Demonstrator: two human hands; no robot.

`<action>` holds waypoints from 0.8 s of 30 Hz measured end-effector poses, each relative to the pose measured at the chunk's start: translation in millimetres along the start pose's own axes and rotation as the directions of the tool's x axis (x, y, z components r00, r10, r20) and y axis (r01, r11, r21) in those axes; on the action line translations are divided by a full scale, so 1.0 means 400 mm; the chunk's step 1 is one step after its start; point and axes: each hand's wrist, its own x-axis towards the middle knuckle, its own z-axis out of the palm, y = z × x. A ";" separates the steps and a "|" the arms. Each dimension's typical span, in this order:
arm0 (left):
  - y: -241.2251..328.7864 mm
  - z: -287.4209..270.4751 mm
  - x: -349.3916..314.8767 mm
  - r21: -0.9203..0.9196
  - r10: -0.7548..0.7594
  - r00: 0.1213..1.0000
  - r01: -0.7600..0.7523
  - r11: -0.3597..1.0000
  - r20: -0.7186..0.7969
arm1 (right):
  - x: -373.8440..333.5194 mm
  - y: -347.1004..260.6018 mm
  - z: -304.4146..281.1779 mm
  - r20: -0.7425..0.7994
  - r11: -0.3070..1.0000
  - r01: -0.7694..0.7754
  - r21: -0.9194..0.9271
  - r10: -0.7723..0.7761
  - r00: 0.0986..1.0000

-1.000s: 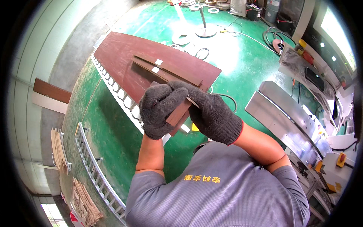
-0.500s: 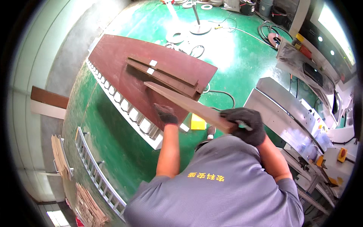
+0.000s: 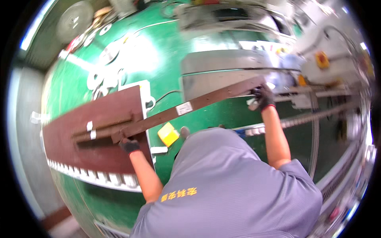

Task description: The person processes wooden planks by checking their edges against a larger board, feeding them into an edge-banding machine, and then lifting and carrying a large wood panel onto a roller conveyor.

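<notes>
**Strip held at both ends, left end over panel, right end over tabletop**

I've got the brown strip (image 3: 210, 100) slung across the view, near left to far right, its white label (image 3: 183, 108) facing up. Left grip (image 3: 129, 146), dark glove, looks closed on the left end, above the right part of the brown panel (image 3: 99, 160); I can't tell whether that end touches it. Right grip (image 3: 265, 97), same glove, seems closed round the right end, by the near side of the metal tabletop (image 3: 198, 85). Both are smeared by motion, so exact finger positions are unclear. The middle of the strip hangs over the green floor (image 3: 162, 89) with nothing visible holding it up.

Doing it well, my call: move both ends together at one pace, because a piece this long will probably swing or twist if one side leads. I'd hold the left end high enough to clear the panel and the two other strips (image 3: 105, 133) lying there; dragging could scuff faces. I'd watch the right end too, since the tabletop's edge could catch it. Mind the feet: the yellow block (image 3: 168, 135) sits just right of the panel, a possible trip.
</notes>
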 end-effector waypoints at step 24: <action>-0.062 -0.014 0.035 0.784 0.568 0.736 -0.574 0.237 0.367 | 0.188 -0.070 -0.076 -0.146 0.433 0.021 -0.901 -0.348 0.926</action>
